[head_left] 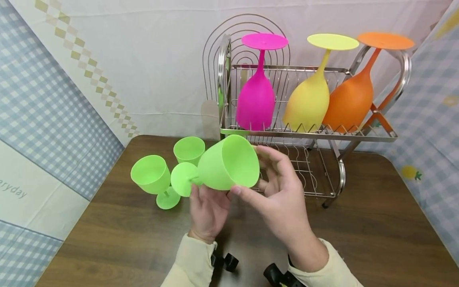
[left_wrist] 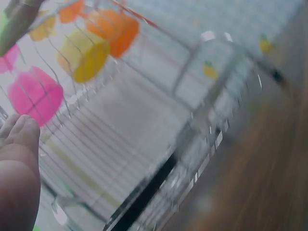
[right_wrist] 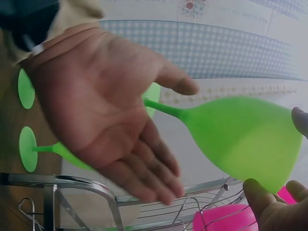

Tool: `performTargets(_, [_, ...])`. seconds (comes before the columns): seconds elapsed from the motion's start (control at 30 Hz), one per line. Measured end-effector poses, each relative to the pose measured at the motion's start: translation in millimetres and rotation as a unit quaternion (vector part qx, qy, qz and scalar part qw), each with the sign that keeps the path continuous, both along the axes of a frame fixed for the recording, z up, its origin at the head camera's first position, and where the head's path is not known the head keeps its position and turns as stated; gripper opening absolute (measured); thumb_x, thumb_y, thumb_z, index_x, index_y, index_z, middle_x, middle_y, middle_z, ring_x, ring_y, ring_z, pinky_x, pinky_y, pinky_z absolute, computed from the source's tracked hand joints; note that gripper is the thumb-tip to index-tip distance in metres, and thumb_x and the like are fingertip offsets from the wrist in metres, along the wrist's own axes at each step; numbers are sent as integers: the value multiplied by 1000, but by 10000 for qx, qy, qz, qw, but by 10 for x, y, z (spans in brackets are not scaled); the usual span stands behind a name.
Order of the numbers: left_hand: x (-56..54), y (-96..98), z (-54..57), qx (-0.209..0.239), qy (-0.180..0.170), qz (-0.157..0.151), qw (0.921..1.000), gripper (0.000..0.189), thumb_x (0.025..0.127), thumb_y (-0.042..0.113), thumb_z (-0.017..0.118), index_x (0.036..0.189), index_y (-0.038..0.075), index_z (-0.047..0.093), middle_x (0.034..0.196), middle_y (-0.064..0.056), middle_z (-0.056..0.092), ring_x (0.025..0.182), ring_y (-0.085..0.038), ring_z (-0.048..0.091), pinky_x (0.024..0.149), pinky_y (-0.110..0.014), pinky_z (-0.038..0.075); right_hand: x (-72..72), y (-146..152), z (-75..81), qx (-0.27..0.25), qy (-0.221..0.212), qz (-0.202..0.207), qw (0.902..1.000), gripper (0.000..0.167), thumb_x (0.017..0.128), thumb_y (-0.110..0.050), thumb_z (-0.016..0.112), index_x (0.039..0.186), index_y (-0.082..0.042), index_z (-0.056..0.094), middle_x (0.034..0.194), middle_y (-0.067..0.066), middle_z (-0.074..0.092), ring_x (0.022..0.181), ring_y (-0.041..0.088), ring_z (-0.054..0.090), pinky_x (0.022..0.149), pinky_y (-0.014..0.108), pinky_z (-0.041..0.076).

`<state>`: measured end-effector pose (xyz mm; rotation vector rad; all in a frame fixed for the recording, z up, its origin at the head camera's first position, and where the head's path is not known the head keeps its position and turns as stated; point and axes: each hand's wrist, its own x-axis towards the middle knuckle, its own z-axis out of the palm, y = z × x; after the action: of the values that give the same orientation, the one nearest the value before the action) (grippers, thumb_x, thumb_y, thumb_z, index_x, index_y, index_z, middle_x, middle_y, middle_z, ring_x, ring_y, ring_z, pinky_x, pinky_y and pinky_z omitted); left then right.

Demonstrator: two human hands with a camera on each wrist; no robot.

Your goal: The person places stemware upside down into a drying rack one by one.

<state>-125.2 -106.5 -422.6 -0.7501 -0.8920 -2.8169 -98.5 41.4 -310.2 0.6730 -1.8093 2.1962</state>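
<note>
Cream sleeve (head_left: 331,267); right grip (head_left: 281,195) pinching smooth green goblet (head_left: 215,169) by rounded bowl (right_wrist: 243,139); left grip (head_left: 210,209) spread beside slender stem (right_wrist: 166,108).

Right hand (head_left: 285,197) pinches the rim of a tilted green goblet (head_left: 213,169); left hand (head_left: 209,209) lies beneath. Two others (head_left: 151,179) (head_left: 189,147) (both upright) stand on the wooden table (head_left: 118,243); pink (head_left: 255,101), yellow (head_left: 307,101) and orange goblets (head_left: 351,99) sit inverted in a metal rack (head_left: 380,137).

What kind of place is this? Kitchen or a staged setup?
Probably a staged tabletop corner with a kitchen theme: a metal dish rack bearing upturned goblets stands on a wood-grain table, with patterned cloth hung around it.
</note>
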Motion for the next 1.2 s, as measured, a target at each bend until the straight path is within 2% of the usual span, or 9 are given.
performTargets(0.07, [25,0,34,230,-277,-125,9993,65,103,65,21,135,17,53,122,-1,62,107,-14,61,89,-28,52,4,4,-34,-33,57,54,10000,80,69,23,79,139,8,41,140,17,52,127,35,52,95,39,56])
performTargets(0.17, [50,-2,78,509,-868,-190,9947,72,101,66,14,134,16,54,121,-1,64,106,-14,63,88,-28,53,8,7,-94,-60,142,149,9998,82,68,23,78,139,9,40,141,18,50,130,35,50,98,41,54])
performTargets(0.27, [68,-6,110,737,-1388,-236,9873,68,103,63,17,133,15,55,121,-1,67,110,-14,65,93,-27,52,14,15,-155,-51,217,178,9996,83,67,24,78,139,10,39,142,19,48,133,36,48,100,42,52])
performTargets(0.37, [79,-12,131,909,-1659,-302,9815,63,105,58,22,132,12,56,121,-3,69,112,-14,66,97,-27,52,28,33,-204,-29,223,133,9997,85,66,25,78,139,10,39,142,20,47,132,35,48,100,42,52])
performTargets(0.63, [82,-17,150,1042,-1469,-432,9827,56,108,50,26,123,9,61,116,-4,72,110,-15,68,100,-28,51,55,123,-244,184,334,6,9993,91,62,28,79,141,9,38,140,22,49,126,31,53,102,37,51])
performTargets(0.83, [81,-3,164,1001,-1455,-320,9838,46,109,45,31,117,11,60,113,-4,73,107,-14,69,97,-27,53,76,262,-170,869,709,-348,9931,99,60,22,85,145,1,41,143,17,50,135,28,48,113,34,39])
performTargets(1.0, [59,21,135,480,-1548,7,9868,47,108,43,33,126,9,59,115,-3,71,107,-14,68,96,-28,54,65,454,-68,1965,1079,-943,9700,99,58,15,91,145,-4,48,144,7,52,136,22,47,115,31,36])
performTargets(1.1, [56,38,110,-38,-1642,299,9860,53,108,44,35,134,3,55,119,-5,70,108,-14,67,95,-29,55,51,562,19,2705,1401,-1191,9450,96,59,2,95,144,-7,51,143,4,54,133,21,49,115,28,36])
performTargets(1.2, [59,55,90,-691,-1625,590,9825,58,107,44,38,139,-3,50,129,-11,65,114,-18,66,97,-32,54,31,619,107,3433,1833,-1392,9106,90,65,-19,96,144,-10,54,141,4,56,129,21,52,112,23,37])
